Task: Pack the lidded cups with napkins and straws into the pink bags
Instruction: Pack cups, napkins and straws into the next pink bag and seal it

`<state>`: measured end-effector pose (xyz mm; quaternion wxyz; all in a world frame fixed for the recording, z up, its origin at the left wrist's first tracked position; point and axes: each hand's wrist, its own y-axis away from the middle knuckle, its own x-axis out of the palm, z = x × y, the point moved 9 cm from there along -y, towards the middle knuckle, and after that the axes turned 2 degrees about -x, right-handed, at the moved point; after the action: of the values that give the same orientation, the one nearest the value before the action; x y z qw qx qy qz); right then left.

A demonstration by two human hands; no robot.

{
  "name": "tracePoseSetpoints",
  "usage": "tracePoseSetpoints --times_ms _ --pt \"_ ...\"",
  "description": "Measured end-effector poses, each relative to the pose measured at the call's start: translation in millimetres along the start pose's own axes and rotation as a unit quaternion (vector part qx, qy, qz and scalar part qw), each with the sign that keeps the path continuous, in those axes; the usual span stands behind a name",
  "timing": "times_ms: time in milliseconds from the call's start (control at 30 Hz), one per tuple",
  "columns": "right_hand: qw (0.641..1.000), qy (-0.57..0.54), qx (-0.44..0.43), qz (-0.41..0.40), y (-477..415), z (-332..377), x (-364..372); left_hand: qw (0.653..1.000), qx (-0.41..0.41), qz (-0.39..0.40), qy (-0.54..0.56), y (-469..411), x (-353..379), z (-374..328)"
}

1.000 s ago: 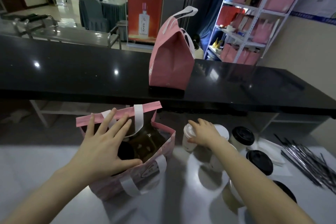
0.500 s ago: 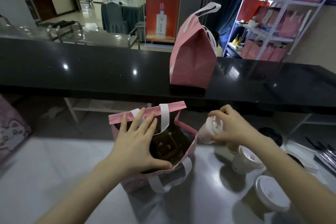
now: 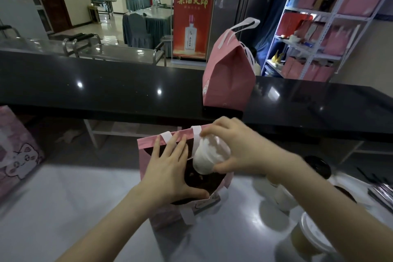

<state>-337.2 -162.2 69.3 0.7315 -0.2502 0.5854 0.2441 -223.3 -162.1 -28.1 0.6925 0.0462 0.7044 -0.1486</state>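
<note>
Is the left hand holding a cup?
No, the left hand presses on the open pink bag while the right hand holds the white cup over it.

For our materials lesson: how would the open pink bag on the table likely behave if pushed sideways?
Probably floppy: the thin walls of the pink bag bow where the left hand spreads its mouth. Likely tippy, standing tall and narrow, before the white cup settles in. It may slide easily on the glossy table.
</note>
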Motion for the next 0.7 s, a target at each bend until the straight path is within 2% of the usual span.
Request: tracePoseSetpoints --times_ms 100,233,367,500,567,700 --pt "0.996 0.085 0.01 0.018 -8 -9 31 1.0 0.0 0.005 -0.007 6 -1 9" --pt "0.976 0.203 -0.049 0.057 -2 -7 64 0.999 0.017 0.036 -0.012 13 6 24" --pt "0.969 0.207 -0.105 0.086 7 0 81 0.998 0.035 0.056 -0.022 18 7 33" --pt "0.968 0.199 -0.139 0.061 -4 20 85 0.997 0.044 0.057 -0.02 22 7 22" --pt "0.967 0.206 -0.131 0.072 -13 23 96 0.997 0.04 0.061 -0.025 23 7 17" --pt "0.971 0.204 -0.048 0.115 -33 1 117 0.997 0.026 0.068 -0.038 25 7 19"
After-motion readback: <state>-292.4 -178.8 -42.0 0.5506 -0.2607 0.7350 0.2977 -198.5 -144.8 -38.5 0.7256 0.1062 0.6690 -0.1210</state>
